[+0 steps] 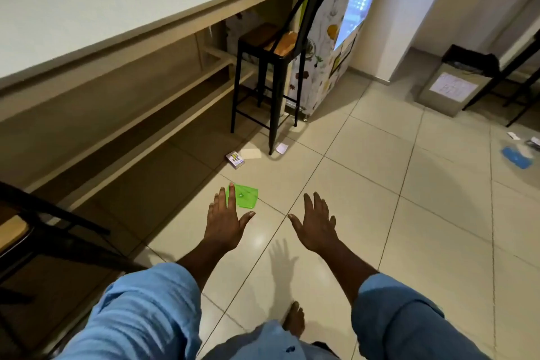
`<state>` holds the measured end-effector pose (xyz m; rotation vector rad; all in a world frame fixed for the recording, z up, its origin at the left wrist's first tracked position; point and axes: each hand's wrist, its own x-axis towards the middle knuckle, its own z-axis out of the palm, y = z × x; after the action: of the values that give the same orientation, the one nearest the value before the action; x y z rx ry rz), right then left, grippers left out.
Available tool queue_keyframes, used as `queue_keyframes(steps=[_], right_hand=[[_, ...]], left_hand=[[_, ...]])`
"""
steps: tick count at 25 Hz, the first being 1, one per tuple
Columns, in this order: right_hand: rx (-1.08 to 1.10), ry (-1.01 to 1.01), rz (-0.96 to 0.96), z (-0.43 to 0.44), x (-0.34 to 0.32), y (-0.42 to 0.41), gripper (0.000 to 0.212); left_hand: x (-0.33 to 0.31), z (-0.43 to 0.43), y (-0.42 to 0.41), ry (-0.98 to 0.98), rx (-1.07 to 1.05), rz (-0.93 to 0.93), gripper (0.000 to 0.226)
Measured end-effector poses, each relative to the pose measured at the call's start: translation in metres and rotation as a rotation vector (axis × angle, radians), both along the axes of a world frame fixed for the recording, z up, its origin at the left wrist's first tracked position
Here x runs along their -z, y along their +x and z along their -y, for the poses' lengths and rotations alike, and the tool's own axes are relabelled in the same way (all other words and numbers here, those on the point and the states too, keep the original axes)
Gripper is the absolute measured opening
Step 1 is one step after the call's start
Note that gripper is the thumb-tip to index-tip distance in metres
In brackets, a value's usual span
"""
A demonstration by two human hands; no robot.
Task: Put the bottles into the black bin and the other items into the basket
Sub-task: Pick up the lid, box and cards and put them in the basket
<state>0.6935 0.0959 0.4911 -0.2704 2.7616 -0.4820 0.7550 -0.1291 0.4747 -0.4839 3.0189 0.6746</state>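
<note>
Table [87, 9]: white top, upper left. Stool [268, 47]: black frame, standing at the table's far end. Bin [455, 79]: black liner, far right, near the wall. My left hand [225, 222] and my right hand [315, 225]: both flat, fingers spread apart, holding nothing, above the tiled floor [409, 228]. Green plastic sheet [247, 196]: flat on the floor; my left fingers overlap it in view, and I cannot tell whether they touch it. Small box [235, 159]: on the floor beyond the sheet, near the stool's leg.
</note>
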Motion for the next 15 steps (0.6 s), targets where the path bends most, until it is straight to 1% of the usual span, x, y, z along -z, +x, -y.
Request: queue_keyframes(steps=[3,5,7,10,15], right_hand=[[-0.106,0.048,-0.014,-0.027,0.0,-0.066,0.074],[-0.116,0.059,0.013,-0.041,-0.004,-0.11,0.073],[-0.117,0.039,-0.002,-0.051,-0.005,-0.15,0.074],[-0.118,0.023,-0.029,-0.062,-0.007,-0.208,0.074],[-0.11,0.037,-0.012,-0.076,0.007,-0.318,0.073]], left_hand=[[-0.006,-0.035,-0.056,0.086,-0.099,-0.055,0.089],[-0.012,-0.054,-0.093,0.132,-0.118,-0.035,0.088],[-0.013,-0.063,-0.128,0.101,-0.12,-0.015,0.088],[-0.012,-0.052,-0.191,0.021,-0.142,0.007,0.087],[0.004,-0.027,-0.31,-0.008,-0.23,0.018,0.084]])
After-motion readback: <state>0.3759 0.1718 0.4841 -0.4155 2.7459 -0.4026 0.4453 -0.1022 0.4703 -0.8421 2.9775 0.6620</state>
